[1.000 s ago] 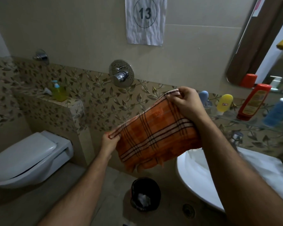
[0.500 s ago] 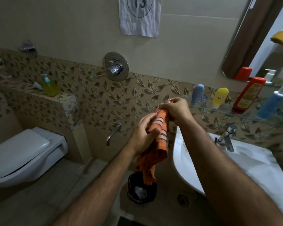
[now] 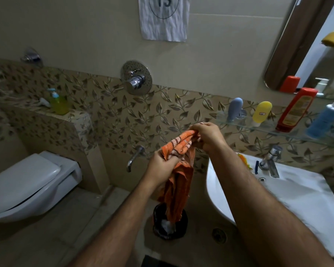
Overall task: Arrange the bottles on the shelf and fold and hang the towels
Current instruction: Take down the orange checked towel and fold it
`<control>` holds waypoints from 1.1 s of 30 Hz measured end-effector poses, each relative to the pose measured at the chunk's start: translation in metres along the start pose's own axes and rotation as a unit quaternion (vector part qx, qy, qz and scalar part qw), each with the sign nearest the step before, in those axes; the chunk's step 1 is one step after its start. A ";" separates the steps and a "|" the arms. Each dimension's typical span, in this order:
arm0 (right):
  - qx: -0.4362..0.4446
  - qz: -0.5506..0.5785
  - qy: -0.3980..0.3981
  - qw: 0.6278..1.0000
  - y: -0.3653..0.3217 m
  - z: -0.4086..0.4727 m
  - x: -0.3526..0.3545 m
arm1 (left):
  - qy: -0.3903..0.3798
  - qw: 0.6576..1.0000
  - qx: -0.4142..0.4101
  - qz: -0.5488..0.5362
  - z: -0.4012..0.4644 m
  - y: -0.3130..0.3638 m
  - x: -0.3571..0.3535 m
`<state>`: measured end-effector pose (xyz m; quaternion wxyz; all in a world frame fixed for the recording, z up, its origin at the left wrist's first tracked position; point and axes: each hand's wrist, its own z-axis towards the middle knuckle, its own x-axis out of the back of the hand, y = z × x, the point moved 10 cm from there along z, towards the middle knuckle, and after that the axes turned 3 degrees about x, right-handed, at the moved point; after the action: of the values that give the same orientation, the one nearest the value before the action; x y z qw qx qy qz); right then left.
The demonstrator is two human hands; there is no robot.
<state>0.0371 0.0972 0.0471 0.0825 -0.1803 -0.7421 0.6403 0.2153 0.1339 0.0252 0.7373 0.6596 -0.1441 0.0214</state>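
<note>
An orange checked towel (image 3: pixel 178 182) hangs bunched between my hands, left of the sink. My right hand (image 3: pixel 207 138) grips its top edge, and my left hand (image 3: pixel 159 164) pinches the cloth just below. The lower part dangles over a black bin. On the glass shelf (image 3: pixel 258 130) at the right stand a grey-blue bottle (image 3: pixel 234 108), a yellow bottle (image 3: pixel 261 113), a red bottle (image 3: pixel 295 109) and a blue pump bottle (image 3: pixel 325 118). A yellow-green pump bottle (image 3: pixel 59 103) sits on the tiled ledge at the left.
A white sink (image 3: pixel 278 191) with a tap (image 3: pixel 270 158) is at the right, under a mirror (image 3: pixel 307 43). A toilet (image 3: pixel 27 182) is at the left. A black bin (image 3: pixel 169 221) stands on the floor below the towel. A wall spout (image 3: pixel 134 158) sticks out near my left hand.
The towel was spread wide between my hands a second ago. My left hand has come in to my right, and the towel now hangs gathered and narrow.
</note>
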 end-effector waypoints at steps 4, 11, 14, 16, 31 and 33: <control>0.024 0.089 -0.105 0.990 -0.003 -0.016 -0.026 | 0.005 0.979 0.067 -0.190 0.009 -0.014 0.004; 0.165 -0.230 -0.229 0.931 0.007 -0.048 -0.052 | -0.024 0.934 0.139 -0.328 0.012 -0.042 0.005; 0.188 -0.280 -0.181 0.924 0.006 -0.044 -0.047 | -0.030 0.928 0.140 -0.345 0.011 -0.046 0.006; 0.228 -0.333 -0.107 0.908 -0.001 -0.043 -0.042 | -0.043 0.929 0.131 -0.343 0.011 -0.042 0.005; 0.266 -0.264 0.090 0.923 -0.004 -0.048 -0.026 | -0.107 0.991 0.030 -0.070 0.001 -0.019 -0.009; 0.258 -0.251 0.085 0.929 0.000 -0.045 -0.024 | -0.102 0.992 0.024 -0.072 0.000 -0.013 -0.008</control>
<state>0.0756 0.1301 0.0569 0.3474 -0.0142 -0.5621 0.7505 0.2110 0.1336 0.0106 0.7027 0.6842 -0.1698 -0.0956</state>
